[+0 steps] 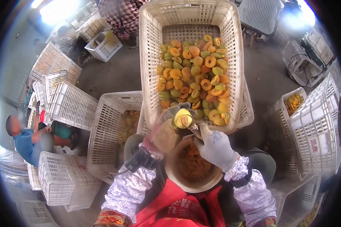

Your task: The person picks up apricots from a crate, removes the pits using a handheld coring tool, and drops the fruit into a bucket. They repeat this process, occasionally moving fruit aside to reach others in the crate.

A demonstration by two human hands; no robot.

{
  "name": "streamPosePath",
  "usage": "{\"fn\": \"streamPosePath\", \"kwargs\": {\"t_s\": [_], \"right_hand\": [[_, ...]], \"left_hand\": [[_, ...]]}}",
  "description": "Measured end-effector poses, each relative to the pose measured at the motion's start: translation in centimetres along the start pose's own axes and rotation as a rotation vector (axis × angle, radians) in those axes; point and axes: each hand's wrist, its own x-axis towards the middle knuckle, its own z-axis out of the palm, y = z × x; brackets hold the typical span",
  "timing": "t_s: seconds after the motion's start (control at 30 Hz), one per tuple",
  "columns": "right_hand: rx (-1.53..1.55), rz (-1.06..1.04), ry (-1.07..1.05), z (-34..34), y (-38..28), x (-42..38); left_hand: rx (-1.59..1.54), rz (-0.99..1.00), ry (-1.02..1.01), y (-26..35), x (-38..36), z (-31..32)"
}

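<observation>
My left hand (166, 130), in a stained, dark-fingered glove, holds a yellow-green halved fruit (182, 118) with its cut face up. My right hand (216, 145), in a whitish glove, is closed on a small metal tool (194, 129) whose tip touches the fruit. Both hands are over the near edge of a white crate (147, 75) holding many orange and green fruit halves (195, 72). Below the hands, a round bucket (174, 178) between my knees holds orange scraps (195, 162).
Left of me are a crate with fruit (113, 98), stacked white crates (74, 104) and a seated person in blue (24, 145). Crates (314, 132) stand at the right, one with orange pieces (293, 102). A person in a checked top (121, 17) is ahead.
</observation>
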Motion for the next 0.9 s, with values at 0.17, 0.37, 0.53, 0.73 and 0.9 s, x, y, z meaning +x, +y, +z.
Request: {"fn": "streamPosePath", "kwargs": {"t_s": [0.17,0.37,0.53,0.73,0.9], "right_hand": [[-0.007,0.122,-0.06,0.3,-0.5,1.4],[0.014,0.126,-0.112,1.2,-0.8,2.1],[-0.029,0.138,-0.194,1.8,-1.1,2.6],[0.031,0.094,-0.195,2.8,-1.3,2.0],[0.332,0.04,-0.192,3.7,-0.7,2.1]], "left_hand": [[-0.633,0.004,-0.01,0.4,0.4,0.5],[-0.324,0.041,0.031,1.2,0.6,0.1],[0.356,0.235,0.052,0.6,0.7,-0.3],[-1.213,-0.474,0.305,1.7,2.2,0.9],[-1.271,-0.452,0.237,0.8,2.1,0.6]]}}
